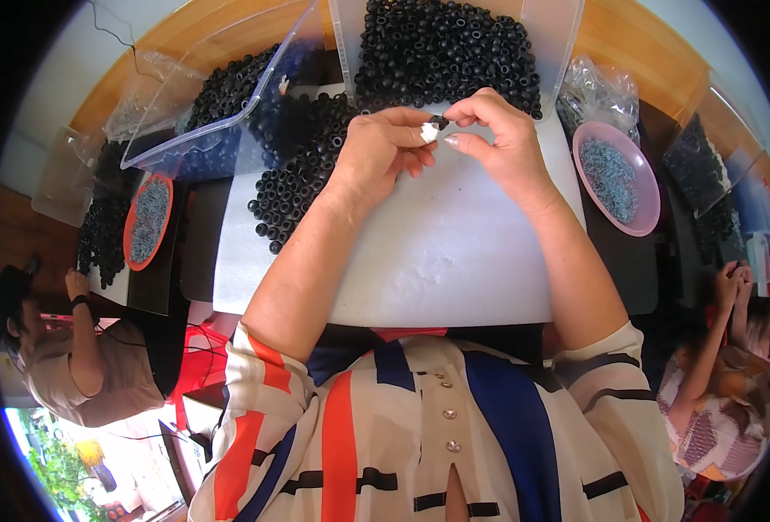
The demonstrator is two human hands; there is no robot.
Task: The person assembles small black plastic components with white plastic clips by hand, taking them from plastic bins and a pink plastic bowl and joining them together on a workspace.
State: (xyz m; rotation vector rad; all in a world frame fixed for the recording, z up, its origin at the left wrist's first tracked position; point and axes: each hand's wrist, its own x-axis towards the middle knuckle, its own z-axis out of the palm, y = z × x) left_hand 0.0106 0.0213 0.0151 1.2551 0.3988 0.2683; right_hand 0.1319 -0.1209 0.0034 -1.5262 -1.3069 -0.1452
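Above the far part of the white work board (pixel 420 278), my left hand (pixel 380 143) pinches a small black ring (pixel 440 121). A white wrap (pixel 429 133) covers a fingertip of this hand at the ring. From the other side, my right hand (pixel 502 139) is bent round with its index finger and thumb at the same ring, the fingertips partly apart. The ring's details are too small to make out. Loose black rings (pixel 293 187) lie spread on the board to the left of my left hand.
A clear bin (pixel 559 52) of black rings stands beyond my hands. Another clear bin (pixel 228 130) tilts at the left. A pink bowl (pixel 650 204) and an orange bowl (pixel 133 252) hold small bluish-grey pieces. People sit left (pixel 89 374) and right (pixel 724 391).
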